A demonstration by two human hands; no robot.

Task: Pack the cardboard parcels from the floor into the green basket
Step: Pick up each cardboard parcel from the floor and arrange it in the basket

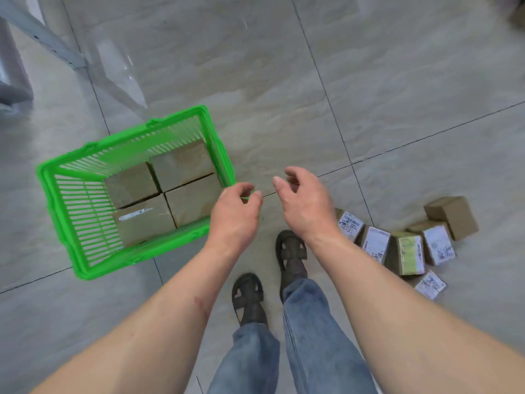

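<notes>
Head view: the green basket (61, 200) sits at centre left of the frame with four parcels (164, 191) packed flat in its right part. Both the left hand (234, 213) and right hand (305, 200) hover empty at centre, fingers loosely curled, gripping nothing. Six more parcels (406, 245) lie clustered on the tiled floor (284, 81) at lower right, beside the feet (270, 277). The risk is a careless second layer: boxes dropped askew could tilt against the slatted wall and waste space, or a step might kick the cluster
</notes>
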